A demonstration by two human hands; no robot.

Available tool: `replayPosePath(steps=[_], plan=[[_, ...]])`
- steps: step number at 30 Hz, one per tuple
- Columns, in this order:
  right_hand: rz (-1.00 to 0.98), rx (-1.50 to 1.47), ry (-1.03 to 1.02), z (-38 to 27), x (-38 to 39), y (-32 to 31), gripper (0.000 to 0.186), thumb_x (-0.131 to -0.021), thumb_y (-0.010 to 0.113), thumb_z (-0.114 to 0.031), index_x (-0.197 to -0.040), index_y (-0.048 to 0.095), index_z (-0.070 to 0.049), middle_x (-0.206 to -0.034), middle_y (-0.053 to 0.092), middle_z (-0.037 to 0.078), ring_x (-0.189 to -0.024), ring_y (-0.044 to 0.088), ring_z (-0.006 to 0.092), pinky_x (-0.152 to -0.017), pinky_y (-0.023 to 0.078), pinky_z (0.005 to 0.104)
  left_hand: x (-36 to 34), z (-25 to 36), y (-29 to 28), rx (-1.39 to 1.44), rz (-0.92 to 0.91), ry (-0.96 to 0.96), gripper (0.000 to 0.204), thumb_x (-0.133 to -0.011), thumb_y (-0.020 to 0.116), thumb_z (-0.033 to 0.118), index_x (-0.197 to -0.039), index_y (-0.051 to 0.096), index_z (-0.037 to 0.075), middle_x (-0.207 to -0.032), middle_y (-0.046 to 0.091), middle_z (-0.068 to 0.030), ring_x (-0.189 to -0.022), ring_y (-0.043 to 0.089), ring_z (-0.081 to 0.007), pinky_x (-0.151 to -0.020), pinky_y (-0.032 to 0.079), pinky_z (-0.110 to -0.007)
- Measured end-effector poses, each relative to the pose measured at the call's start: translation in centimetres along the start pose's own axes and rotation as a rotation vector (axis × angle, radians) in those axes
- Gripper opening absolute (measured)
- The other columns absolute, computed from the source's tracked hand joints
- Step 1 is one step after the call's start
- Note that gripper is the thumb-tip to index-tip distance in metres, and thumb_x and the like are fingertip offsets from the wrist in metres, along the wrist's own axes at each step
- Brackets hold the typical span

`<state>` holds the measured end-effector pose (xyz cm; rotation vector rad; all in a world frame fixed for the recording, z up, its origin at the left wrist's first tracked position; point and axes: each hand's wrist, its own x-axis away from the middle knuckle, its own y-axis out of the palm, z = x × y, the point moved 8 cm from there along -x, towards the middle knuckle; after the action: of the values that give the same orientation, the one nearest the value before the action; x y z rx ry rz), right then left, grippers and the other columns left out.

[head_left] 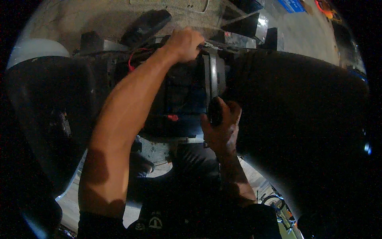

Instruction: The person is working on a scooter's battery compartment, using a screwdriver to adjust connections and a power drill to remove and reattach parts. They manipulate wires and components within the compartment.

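Note:
My left hand [186,44] reaches across to the far edge of a dark opening, its fingers curled down; what they hold is hidden. Nearer to me, my right hand [223,129] has its thumb and fingers closed round a rounded black piece [215,111]. That piece is at the near end of a shiny grey bar [213,73], which runs away from me toward the left hand. Inside the opening lies a dark blocky object [179,91], too dim to name. A small red piece [173,118] shows at its near side, and a red wire [130,63] bends beside my left forearm.
Large dark panels flank the opening, a left panel [47,99] and a right panel [302,119]. Beyond lie a long black object [146,28] and several dark angular pieces on the concrete floor [99,20]. A blue object [292,5] lies far right. A bicycle [274,201] shows lower right.

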<state>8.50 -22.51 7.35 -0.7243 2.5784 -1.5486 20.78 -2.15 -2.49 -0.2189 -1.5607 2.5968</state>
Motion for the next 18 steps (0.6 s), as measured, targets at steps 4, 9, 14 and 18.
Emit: replayPosePath(steps=[4, 9, 14, 18], plan=[[0.07, -0.025, -0.036, 0.5, 1.1, 1.4, 0.066, -0.077, 0.078, -0.025, -0.135, 0.049, -0.009, -0.127, 0.04, 0.025, -0.111, 0.054, 0.0401, -0.084, 0.057, 0.0461, 0.0, 0.6, -0.1, 0.005, 0.103, 0.057, 0.025, -0.073, 0.07, 0.019, -0.096, 0.066, 0.01, -0.098, 0.065, -0.0121, -0.098, 0.06, -0.0366, -0.082, 0.05, -0.05], [0.088, -0.126, -0.074, 0.5, 1.8, 3.4, 0.067, -0.076, 0.079, -0.024, -0.135, 0.049, -0.009, -0.128, 0.038, 0.025, -0.111, 0.053, 0.0416, -0.086, 0.055, 0.0454, 0.6, 0.5, -0.6, 0.0, 0.163, 0.09, 0.025, -0.073, 0.072, 0.018, -0.096, 0.065, 0.009, -0.096, 0.064, -0.0134, -0.096, 0.06, -0.0374, -0.081, 0.051, -0.049], [0.161, -0.037, -0.17, -0.1, 2.4, 5.0, 0.065, -0.077, 0.079, -0.022, -0.134, 0.05, -0.009, -0.127, 0.04, 0.025, -0.111, 0.052, 0.0413, -0.087, 0.053, 0.048, 1.1, -1.0, 0.7, -0.054, 0.14, -0.051, 0.023, -0.078, 0.069, 0.023, -0.099, 0.071, 0.013, -0.1, 0.069, -0.0126, -0.098, 0.064, -0.0353, -0.084, 0.052, -0.049], [0.217, 0.067, -0.254, -0.7, 2.5, 4.5, 0.062, -0.079, 0.077, -0.021, -0.134, 0.051, -0.008, -0.123, 0.046, 0.026, -0.108, 0.053, 0.0411, -0.087, 0.052, 0.049, 2.0, -1.1, -1.4, 0.255, 0.138, -0.256, 0.039, -0.082, 0.072, 0.026, -0.115, 0.06, 0.009, -0.117, 0.058, -0.0162, -0.108, 0.056, -0.0373, -0.093, 0.045, -0.049]])
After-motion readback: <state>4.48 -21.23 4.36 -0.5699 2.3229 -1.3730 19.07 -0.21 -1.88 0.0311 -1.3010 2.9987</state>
